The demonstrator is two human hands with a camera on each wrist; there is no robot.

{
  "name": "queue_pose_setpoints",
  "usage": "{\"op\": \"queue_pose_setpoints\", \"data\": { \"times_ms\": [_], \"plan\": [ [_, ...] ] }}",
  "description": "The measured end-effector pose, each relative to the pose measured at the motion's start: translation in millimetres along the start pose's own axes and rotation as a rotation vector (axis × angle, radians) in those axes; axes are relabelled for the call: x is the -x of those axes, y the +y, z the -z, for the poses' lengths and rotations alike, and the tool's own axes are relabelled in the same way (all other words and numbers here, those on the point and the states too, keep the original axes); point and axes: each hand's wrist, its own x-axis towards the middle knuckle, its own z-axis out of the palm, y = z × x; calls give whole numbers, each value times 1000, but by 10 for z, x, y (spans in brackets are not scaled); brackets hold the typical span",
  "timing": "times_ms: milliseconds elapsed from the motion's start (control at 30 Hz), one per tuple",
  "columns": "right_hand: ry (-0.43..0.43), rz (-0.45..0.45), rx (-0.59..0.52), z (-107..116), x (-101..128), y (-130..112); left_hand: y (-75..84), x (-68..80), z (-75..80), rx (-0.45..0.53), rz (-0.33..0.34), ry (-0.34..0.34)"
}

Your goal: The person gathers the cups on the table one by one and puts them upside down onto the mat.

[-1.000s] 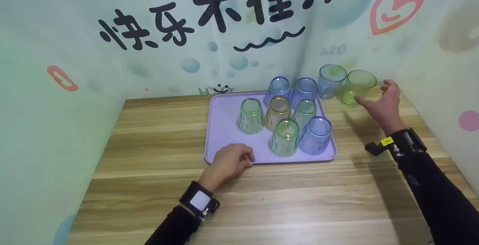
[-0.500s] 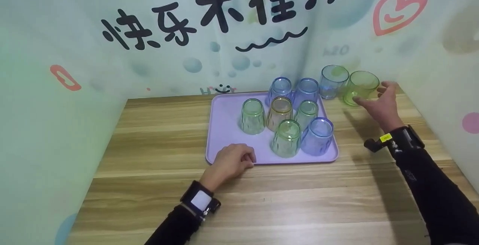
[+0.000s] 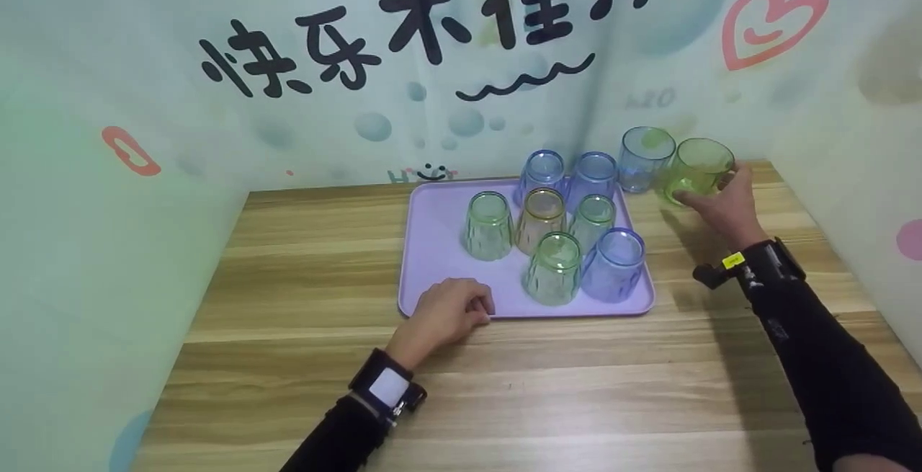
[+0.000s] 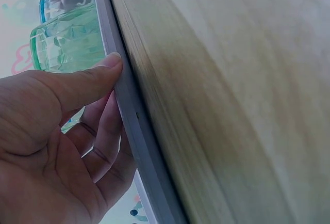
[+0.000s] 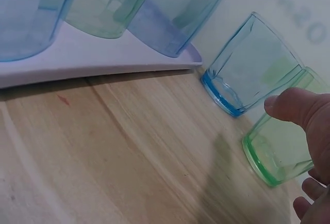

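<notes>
My right hand (image 3: pixel 729 207) is around an upright green glass (image 3: pixel 697 162) at the back right of the table, thumb on the near side and fingers on the right. The right wrist view shows its thumb (image 5: pixel 294 105) across the green glass (image 5: pixel 273 154); the fingers are partly cut off. An upright blue glass (image 3: pixel 646 162) stands close on its left. My left hand (image 3: pixel 448 308) holds the front edge of the lilac tray (image 3: pixel 436 248); in the left wrist view its thumb (image 4: pixel 98 77) presses the rim, with curled fingers on the other side.
Several upside-down glasses stand on the tray: blue ones (image 3: pixel 614 266), green ones (image 3: pixel 490 227) and a yellowish one (image 3: pixel 542 221). A printed cloth wall (image 3: pixel 324 126) borders the wooden table (image 3: pixel 302 256) at the back and sides.
My right hand has moved slightly left and closed in on the green glass, its fingers now against the side. The left hand keeps its place at the tray; the head view has shifted slightly.
</notes>
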Motion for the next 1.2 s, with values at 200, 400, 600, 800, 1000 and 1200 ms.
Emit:
{"op": "queue_pose_setpoints", "data": {
  "times_ms": [200, 400, 600, 800, 1000, 1200],
  "plan": [
    [-14, -15, -7, -23, -19, 21, 6, -4, -3, 5, 3, -8],
    [-3, -33, -1, -49, -35, 50, 9, -10, -10, 2, 7, -14],
    [44, 3, 25, -72, -57, 87, 7, -10, -19, -9, -9, -7],
    [68, -11, 53, -103, -51, 76, -12, -10, -37, -19, -21, 5],
    [47, -47, 31, -111, -72, 64, -7, -19, -26, -25, -2, -10],
    [44, -42, 45, -123, -85, 76, -6, -18, -17, -25, 17, -20]
  ]
}}
